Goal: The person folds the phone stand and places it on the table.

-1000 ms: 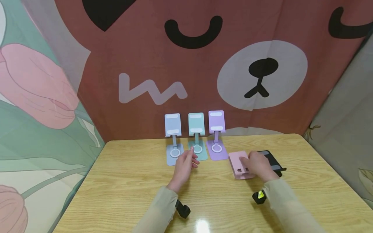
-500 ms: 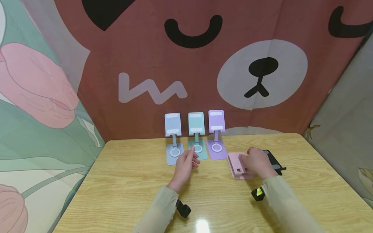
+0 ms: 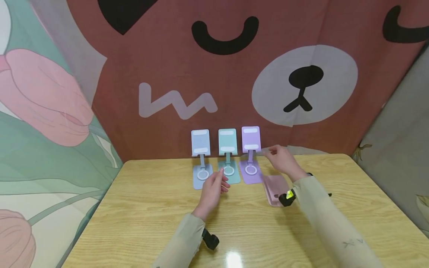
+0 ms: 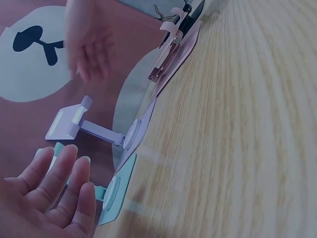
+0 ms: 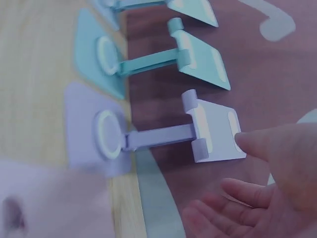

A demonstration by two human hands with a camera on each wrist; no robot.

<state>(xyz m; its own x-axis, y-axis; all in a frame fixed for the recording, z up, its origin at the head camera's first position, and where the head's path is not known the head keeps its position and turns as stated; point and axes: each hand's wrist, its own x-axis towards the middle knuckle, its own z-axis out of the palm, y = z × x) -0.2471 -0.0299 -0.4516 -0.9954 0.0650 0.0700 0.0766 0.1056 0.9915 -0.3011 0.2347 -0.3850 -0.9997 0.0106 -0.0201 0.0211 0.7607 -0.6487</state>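
Reddish-brown printed backdrop (image 3: pixel 167 67) is filling the upper part of the head view, with a wood-grained table (image 3: pixel 151 227) spreading below. The right hand (image 3: pixel 280 159) is holding nothing: its thumb and fingers are standing apart, hovering just beside the upper plate of the purple stand (image 3: pixel 251 139), right of center. In the right wrist view the thumb tip is overlapping the plate's edge; whether it is touching, I cannot tell. The left hand (image 3: pixel 212 188) is hanging with fingers loosely bent and gripping nothing, in front of the teal stand (image 3: pixel 227 142) near the center.

Farther out, the blue stand (image 3: pixel 200 142) is standing upright left of the teal one, while the pink stand (image 3: pixel 275 183) is lying folded, lower right of the purple one. The black stand (image 4: pixel 192 19) is showing at the upper right of the left wrist view, mostly hidden by the sleeve (image 3: pixel 326 216) in the head view.

The step seems to be adjusting or reaching for the purple stand; handling it would call for closing thumb and fingers on its plate without tipping it.

Half a second ago the right hand was at the pink stand; now it is higher, while the left is staying put.
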